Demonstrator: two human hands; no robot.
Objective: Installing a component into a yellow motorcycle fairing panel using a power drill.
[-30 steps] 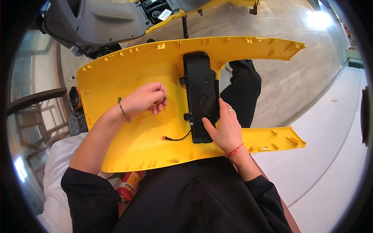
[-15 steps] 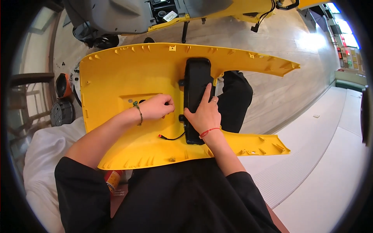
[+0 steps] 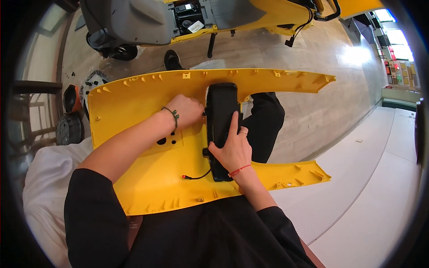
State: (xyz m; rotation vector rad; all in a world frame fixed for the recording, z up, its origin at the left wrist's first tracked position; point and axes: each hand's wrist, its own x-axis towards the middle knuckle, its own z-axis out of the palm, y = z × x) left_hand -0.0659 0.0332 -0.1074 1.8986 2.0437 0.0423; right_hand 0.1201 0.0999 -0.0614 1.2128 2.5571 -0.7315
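Two-handed at frame centre: resting the loosely spread right hand (image 3: 235, 152) on the black case (image 3: 221, 107) (lengthwise top to bottom), with the left hand (image 3: 189, 109) curled by its upper-left edge; if around anything, cannot tell.

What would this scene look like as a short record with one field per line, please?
Left hand: curled beside the black box; fingers hidden, so contact or hold cannot be told
Right hand: fingers spread, resting on the black box
Box: long, lying on the yellow panel
Panel: two long arms reaching right, small tabs along its edges
Cable: thin and black, red-tipped, from the box's lower end
Wrists: green bracelet left, red band right
Background: grey and yellow vehicle beyond the panel
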